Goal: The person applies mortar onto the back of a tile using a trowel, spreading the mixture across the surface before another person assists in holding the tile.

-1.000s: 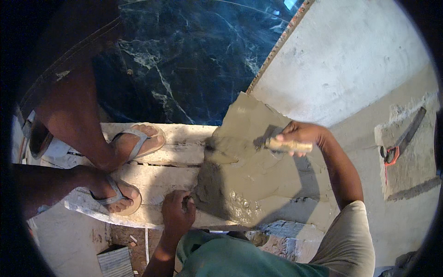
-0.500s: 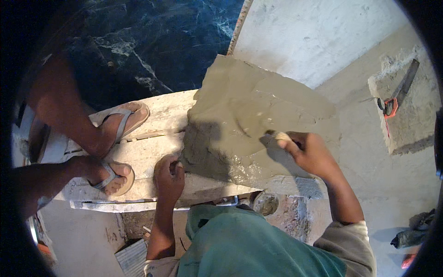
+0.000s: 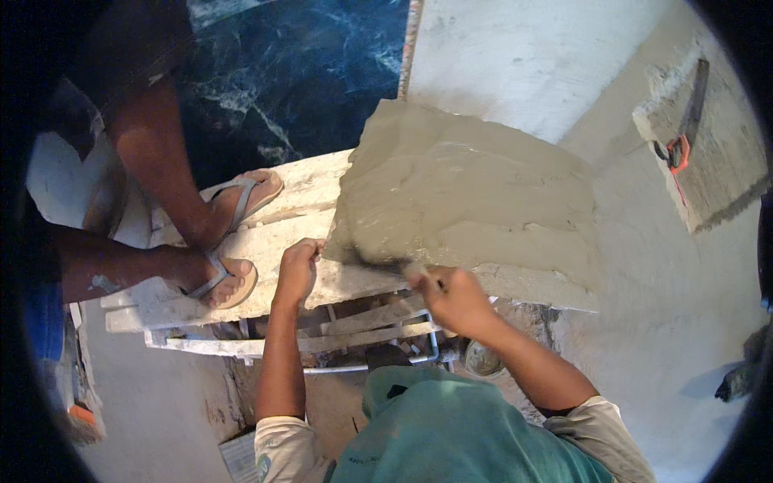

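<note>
A slab (image 3: 531,283) lies on whitish wooden planks, its top spread with wet grey-brown mortar (image 3: 475,177). My right hand (image 3: 455,299) is closed round the light handle of a trowel. The dark trowel blade (image 3: 377,262), smeared by motion, lies over the mortar near the slab's front left corner. My left hand (image 3: 298,270) is closed at that same corner, its fingertips pinching the slab's left edge.
Another person's feet in flip-flops (image 3: 229,282) stand on the planks (image 3: 181,302) at left. A dark blue marbled slab (image 3: 298,80) lies beyond. At right, a hand saw (image 3: 688,121) with an orange handle rests on a rough slab (image 3: 725,161). Pipes (image 3: 435,342) run below the planks.
My right hand has swept the trowel left and toward me, from the middle of the mortar to its front left part. My left hand has come to the slab's corner.
</note>
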`<action>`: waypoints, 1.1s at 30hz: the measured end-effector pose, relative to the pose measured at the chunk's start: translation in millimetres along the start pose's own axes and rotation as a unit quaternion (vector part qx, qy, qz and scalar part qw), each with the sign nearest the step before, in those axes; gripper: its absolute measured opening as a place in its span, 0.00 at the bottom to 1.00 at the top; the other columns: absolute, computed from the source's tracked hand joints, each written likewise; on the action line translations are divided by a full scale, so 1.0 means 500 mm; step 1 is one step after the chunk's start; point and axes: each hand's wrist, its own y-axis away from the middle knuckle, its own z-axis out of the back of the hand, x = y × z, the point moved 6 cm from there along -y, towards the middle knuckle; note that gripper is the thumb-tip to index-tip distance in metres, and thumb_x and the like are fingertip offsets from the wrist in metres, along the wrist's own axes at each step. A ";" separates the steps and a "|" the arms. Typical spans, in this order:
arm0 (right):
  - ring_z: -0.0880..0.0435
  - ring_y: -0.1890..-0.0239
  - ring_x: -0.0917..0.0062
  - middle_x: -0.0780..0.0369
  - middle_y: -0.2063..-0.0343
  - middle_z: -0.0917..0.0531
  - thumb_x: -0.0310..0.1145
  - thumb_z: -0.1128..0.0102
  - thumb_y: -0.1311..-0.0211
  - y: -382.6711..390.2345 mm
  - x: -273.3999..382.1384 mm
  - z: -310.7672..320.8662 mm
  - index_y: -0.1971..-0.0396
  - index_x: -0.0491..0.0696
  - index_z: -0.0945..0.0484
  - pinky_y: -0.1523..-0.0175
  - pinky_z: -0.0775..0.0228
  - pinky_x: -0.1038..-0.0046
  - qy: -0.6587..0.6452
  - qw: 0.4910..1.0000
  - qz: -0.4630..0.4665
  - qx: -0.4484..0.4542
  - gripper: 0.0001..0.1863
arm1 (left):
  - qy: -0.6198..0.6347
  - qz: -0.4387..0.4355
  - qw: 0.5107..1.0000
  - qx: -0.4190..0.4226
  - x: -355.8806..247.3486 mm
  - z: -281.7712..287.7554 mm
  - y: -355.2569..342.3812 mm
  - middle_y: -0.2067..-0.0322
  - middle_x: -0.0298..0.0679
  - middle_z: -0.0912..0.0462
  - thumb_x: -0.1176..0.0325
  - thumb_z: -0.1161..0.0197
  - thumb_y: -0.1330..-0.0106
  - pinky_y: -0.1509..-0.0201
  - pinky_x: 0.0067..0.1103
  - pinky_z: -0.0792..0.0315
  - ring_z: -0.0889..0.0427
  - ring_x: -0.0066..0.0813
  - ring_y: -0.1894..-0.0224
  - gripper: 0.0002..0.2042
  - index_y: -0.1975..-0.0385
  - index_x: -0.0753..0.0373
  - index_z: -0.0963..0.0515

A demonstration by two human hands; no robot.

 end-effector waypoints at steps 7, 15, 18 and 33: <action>0.21 0.67 0.46 0.43 0.75 0.20 0.55 0.51 0.36 0.059 0.006 -0.023 0.75 0.38 0.21 0.61 0.31 0.55 0.002 0.994 0.056 0.095 0.31 | 0.098 0.053 0.994 -0.018 0.039 0.011 -0.021 0.72 0.37 0.22 0.56 0.53 0.29 0.63 0.17 0.37 0.31 0.20 0.72 0.20 0.65 0.69 0.23; 0.24 0.87 0.78 0.59 0.83 0.21 0.49 0.48 0.33 -0.047 0.016 0.147 0.64 0.40 0.22 0.85 0.33 0.75 -0.205 0.967 -0.104 0.107 0.22 | 0.067 0.036 0.997 -0.012 0.047 0.009 -0.027 0.71 0.37 0.22 0.56 0.52 0.29 0.62 0.19 0.37 0.32 0.20 0.72 0.21 0.65 0.70 0.22; 0.25 0.88 0.77 0.59 0.83 0.22 0.50 0.47 0.33 -0.139 0.004 0.148 0.64 0.41 0.24 0.87 0.33 0.75 -0.192 0.964 -0.117 0.144 0.23 | 0.048 0.041 0.998 -0.001 0.043 0.007 -0.025 0.70 0.37 0.22 0.56 0.53 0.29 0.60 0.19 0.37 0.32 0.21 0.70 0.20 0.64 0.71 0.23; 0.23 0.85 0.78 0.61 0.83 0.22 0.52 0.43 0.36 -0.059 0.036 0.073 0.69 0.44 0.21 0.85 0.32 0.77 -0.143 0.946 -0.116 0.266 0.23 | -0.051 -0.036 0.996 -0.071 0.019 0.009 -0.001 0.69 0.38 0.26 0.61 0.56 0.31 0.62 0.21 0.33 0.27 0.26 0.67 0.12 0.61 0.62 0.31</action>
